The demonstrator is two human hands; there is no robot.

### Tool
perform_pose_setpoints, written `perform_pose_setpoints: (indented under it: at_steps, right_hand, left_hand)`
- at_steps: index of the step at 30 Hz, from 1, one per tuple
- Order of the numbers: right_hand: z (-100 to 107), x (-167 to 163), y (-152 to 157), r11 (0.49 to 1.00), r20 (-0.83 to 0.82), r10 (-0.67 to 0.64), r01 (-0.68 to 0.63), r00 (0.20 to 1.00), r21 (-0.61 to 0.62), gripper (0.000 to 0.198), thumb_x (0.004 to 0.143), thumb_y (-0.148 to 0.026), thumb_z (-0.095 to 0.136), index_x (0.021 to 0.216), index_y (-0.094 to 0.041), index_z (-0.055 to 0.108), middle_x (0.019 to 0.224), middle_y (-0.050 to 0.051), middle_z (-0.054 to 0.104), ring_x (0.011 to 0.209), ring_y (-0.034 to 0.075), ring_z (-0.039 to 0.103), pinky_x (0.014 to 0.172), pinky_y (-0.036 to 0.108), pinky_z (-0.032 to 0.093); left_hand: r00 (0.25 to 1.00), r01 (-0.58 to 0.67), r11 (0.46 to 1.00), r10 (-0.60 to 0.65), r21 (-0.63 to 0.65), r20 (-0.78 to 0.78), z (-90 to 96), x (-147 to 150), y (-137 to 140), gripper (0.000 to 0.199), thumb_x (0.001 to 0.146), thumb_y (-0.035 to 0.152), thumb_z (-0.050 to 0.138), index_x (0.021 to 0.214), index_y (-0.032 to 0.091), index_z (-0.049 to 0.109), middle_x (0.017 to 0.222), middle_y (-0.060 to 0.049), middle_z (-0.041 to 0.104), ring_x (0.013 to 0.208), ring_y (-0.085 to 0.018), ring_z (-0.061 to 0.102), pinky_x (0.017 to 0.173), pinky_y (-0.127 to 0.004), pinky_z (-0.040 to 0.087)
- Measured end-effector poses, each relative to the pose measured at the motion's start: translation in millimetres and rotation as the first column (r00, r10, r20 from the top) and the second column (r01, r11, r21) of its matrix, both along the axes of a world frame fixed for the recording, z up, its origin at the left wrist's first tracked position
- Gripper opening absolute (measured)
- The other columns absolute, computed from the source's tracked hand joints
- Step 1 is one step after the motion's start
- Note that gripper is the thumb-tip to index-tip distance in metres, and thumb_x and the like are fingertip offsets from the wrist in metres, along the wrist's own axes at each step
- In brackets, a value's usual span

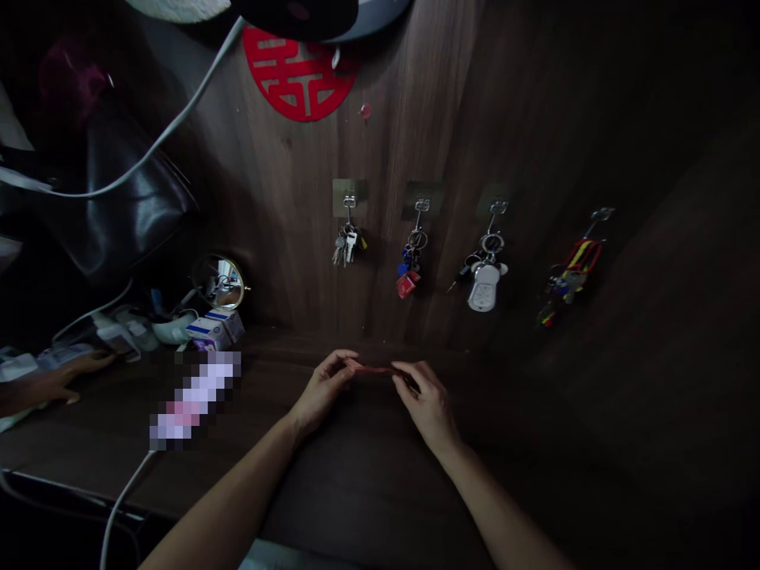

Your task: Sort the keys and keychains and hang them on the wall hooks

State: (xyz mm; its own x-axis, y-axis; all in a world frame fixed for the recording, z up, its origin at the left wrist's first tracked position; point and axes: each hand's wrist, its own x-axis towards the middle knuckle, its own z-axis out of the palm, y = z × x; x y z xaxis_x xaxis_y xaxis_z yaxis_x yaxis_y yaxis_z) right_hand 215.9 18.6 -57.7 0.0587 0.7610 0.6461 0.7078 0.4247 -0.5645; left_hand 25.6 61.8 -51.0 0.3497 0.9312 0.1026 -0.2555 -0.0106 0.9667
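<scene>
Low in front of the wooden back panel, a thin reddish strap-like strip (374, 370) stretches between my two hands. My left hand (325, 388) pinches one end between thumb and fingers. The other end is in the fingers of my right hand (428, 400), where something small and yellowish shows in part. Above them, keys hang from wall hooks: a bunch of metal keys (349, 244), a set with a red tag (408, 283), a set with a silvery fob (484, 286), and one with a red-and-yellow strap (582, 257).
Another person's hand (65, 376) rests at the left among bottles and small items. Nearby stand a round mirror (221, 283), small boxes (214, 328) and a blurred-out device (193, 404) with a white cable (127, 487). A black leather bag (134, 186) is at upper left.
</scene>
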Motion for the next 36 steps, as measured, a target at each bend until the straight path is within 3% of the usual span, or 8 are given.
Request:
perform_pose_setpoints:
  at_steps: [4,9,16,20,23,29,32,36]
  right_hand:
    - [-1.6,0.7,0.8,0.999,-0.015,-0.015,0.016,1.0,0.048,0.021,0.084,-0.023,0.047,0.1,-0.025,0.06,0.084,0.005,0.058,0.081,0.018,0.058,0.075,0.031,0.048]
    - [-2.0,-0.6,0.1,0.997,-0.013,-0.002,0.003,1.0,0.073,0.022,0.083,-0.017,0.045,0.098,-0.024,0.06,0.084,0.005,0.057,0.08,0.018,0.058,0.075,0.031,0.048]
    - [-2.9,-0.2,1.4,0.999,-0.06,0.028,-0.026,0.998,0.028,0.021,0.081,-0.019,0.048,0.097,-0.024,0.061,0.083,0.004,0.06,0.079,0.018,0.059,0.073,0.031,0.048]
    - [-6.9,-2.7,2.2,0.987,-0.163,0.093,-0.113,0.982,-0.118,0.033,0.075,-0.022,0.057,0.108,-0.024,0.057,0.088,0.003,0.063,0.081,0.017,0.061,0.076,0.03,0.048]
    - [-7.4,-5.7,0.7,0.936,-0.241,0.135,-0.203,0.961,-0.287,0.044,0.069,-0.026,0.064,0.112,-0.023,0.056,0.08,0.0,0.064,0.075,0.015,0.061,0.073,0.028,0.048]
    - [1.9,-8.5,-5.8,0.866,-0.295,0.229,-0.333,0.928,-0.373,0.021,0.079,-0.036,0.055,0.088,-0.02,0.065,0.08,0.0,0.066,0.075,0.015,0.06,0.068,0.024,0.045]
    - [4.0,-9.4,-7.4,0.881,-0.275,0.201,-0.297,0.94,-0.37,0.027,0.083,-0.04,0.048,0.075,-0.018,0.063,0.061,-0.002,0.058,0.06,0.013,0.054,0.056,0.021,0.04]
    - [3.3,-8.9,-7.3,0.904,-0.251,0.182,-0.262,0.951,-0.338,0.031,0.083,-0.042,0.047,0.069,-0.018,0.061,0.056,-0.003,0.051,0.054,0.011,0.048,0.052,0.02,0.036]
  left_hand:
    - [0.989,-0.062,0.995,0.071,-0.076,0.128,1.8,-1.0,1.8,0.033,0.068,0.031,0.07,0.096,0.02,0.057,0.088,-0.001,0.062,0.078,-0.012,0.058,0.068,-0.022,0.045]
    - [0.964,0.0,0.991,0.035,-0.131,0.265,5.6,-1.1,1.4,0.027,0.07,0.025,0.066,0.094,0.018,0.058,0.096,-0.006,0.064,0.097,-0.019,0.059,0.083,-0.031,0.046]
    - [0.974,-0.081,0.993,0.097,-0.084,0.207,1.5,0.5,3.1,0.033,0.064,0.029,0.074,0.091,0.018,0.058,0.086,-0.001,0.064,0.08,-0.014,0.061,0.075,-0.027,0.046]
    - [0.968,-0.132,0.989,0.144,-0.068,0.208,-1.2,-0.5,6.2,0.033,0.063,0.029,0.074,0.09,0.018,0.059,0.08,0.001,0.064,0.073,-0.011,0.06,0.071,-0.024,0.046]
    - [0.964,-0.155,0.985,0.167,-0.074,0.207,-1.6,-2.0,8.1,0.032,0.062,0.03,0.074,0.088,0.018,0.059,0.079,0.001,0.064,0.069,-0.01,0.06,0.069,-0.023,0.047]
    - [0.956,-0.198,0.976,0.213,-0.094,0.201,-1.8,-4.5,10.4,0.031,0.061,0.03,0.075,0.085,0.017,0.06,0.075,0.002,0.064,0.064,-0.008,0.058,0.062,-0.019,0.045]
    - [0.947,-0.208,0.971,0.23,-0.117,0.223,-2.7,-5.4,10.7,0.031,0.059,0.028,0.077,0.083,0.017,0.061,0.07,0.004,0.062,0.062,-0.007,0.057,0.06,-0.017,0.044]
    - [0.95,-0.19,0.974,0.215,-0.126,0.225,-2.5,-6.1,9.6,0.033,0.058,0.029,0.078,0.085,0.018,0.062,0.074,0.003,0.064,0.065,-0.007,0.058,0.063,-0.018,0.044]
